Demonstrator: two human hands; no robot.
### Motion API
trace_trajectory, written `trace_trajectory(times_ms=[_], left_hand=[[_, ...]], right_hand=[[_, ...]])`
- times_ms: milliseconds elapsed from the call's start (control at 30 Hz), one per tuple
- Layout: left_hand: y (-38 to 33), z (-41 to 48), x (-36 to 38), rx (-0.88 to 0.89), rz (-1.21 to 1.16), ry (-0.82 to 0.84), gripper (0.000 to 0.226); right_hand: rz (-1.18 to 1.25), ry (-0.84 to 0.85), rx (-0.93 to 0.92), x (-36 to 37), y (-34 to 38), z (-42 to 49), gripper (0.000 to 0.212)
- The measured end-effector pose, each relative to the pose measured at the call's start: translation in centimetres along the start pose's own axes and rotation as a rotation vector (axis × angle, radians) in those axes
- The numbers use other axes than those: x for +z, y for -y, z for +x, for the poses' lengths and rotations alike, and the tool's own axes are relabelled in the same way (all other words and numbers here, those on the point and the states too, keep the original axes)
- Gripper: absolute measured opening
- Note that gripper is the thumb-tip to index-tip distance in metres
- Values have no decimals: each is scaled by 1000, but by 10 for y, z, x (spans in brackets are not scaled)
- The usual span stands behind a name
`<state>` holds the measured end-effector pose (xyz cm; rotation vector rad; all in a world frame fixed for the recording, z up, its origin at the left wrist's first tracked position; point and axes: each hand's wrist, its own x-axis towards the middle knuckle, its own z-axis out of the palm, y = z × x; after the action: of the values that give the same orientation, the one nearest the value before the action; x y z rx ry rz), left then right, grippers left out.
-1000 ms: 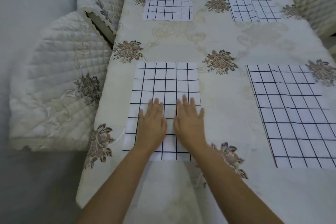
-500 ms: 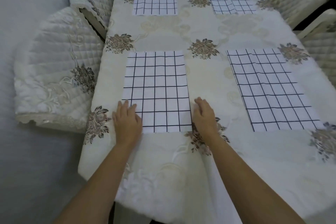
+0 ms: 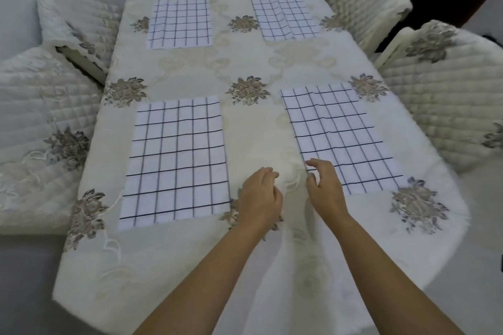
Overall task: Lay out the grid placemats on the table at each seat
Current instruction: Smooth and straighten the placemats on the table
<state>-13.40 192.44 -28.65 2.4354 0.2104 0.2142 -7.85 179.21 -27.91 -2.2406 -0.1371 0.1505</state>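
Observation:
Four white placemats with black grid lines lie flat on the cream embroidered tablecloth (image 3: 253,133). They are the near left placemat (image 3: 177,158), the near right placemat (image 3: 343,139), the far left placemat (image 3: 179,23) and the far right placemat (image 3: 284,16). My left hand (image 3: 260,196) hovers over bare cloth between the two near mats, fingers loosely curled, holding nothing. My right hand (image 3: 325,187) is at the near left corner of the near right mat. Its fingers are loosely curled, the index tip at the mat's left edge. That corner is hidden under the hand.
Quilted cream chair covers stand around the table: two chairs on the left (image 3: 40,122) (image 3: 76,16) and two on the right (image 3: 449,95) (image 3: 367,0). The table's near edge (image 3: 190,315) is close to me. Grey floor shows on the left.
Both hands left the near left placemat, where they pressed and then framed it, and moved right. The right hand now reaches the near right placemat's corner.

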Motion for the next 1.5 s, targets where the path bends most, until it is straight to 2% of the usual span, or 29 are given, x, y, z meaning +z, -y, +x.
trace_trajectory(times_ms=[133, 333, 500, 600, 700, 800, 900, 967, 1067, 1167, 1233, 1300, 1433, 1500], left_hand=[[-33, 35, 41, 3, -3, 70, 47], [-62, 76, 94, -78, 88, 188, 44], [-46, 76, 112, -77, 366, 242, 52], [-45, 74, 112, -85, 412, 237, 52], [-42, 75, 114, -67, 447, 230, 51], [-39, 75, 115, -61, 384, 187, 50], [-44, 83, 112, -44, 265, 48, 49], [-51, 93, 109, -21, 295, 6, 44], [-63, 122, 110, -37, 334, -24, 43], [-61, 148, 116, -173, 417, 155, 52], [-45, 147, 120, -226, 468, 244, 58], [-29, 135, 116, -181, 524, 225, 68], [-15, 124, 107, -182, 476, 183, 73], [-21, 123, 102, -228, 373, 158, 68]], right_hand=[[-112, 21, -57, -37, -32, 34, 32], [-366, 99, -214, -56, -63, 76, 38], [-682, 319, -264, -56, -97, 92, 66], [-689, 325, -219, -77, -124, 98, 71], [-703, 247, -154, -106, -150, 107, 73], [-700, 218, -140, -123, -160, 114, 72], [-651, 113, -152, -117, -140, 119, 58], [-616, 60, -204, -101, -120, 122, 46], [-562, 130, -314, -72, -87, 133, 48], [-566, 293, -300, -49, -79, 151, 55], [-639, 357, -294, -49, -93, 160, 68], [-701, 305, -282, -63, -117, 163, 76], [-713, 248, -131, -97, -140, 165, 61], [-643, 251, -102, -103, -134, 164, 54]])
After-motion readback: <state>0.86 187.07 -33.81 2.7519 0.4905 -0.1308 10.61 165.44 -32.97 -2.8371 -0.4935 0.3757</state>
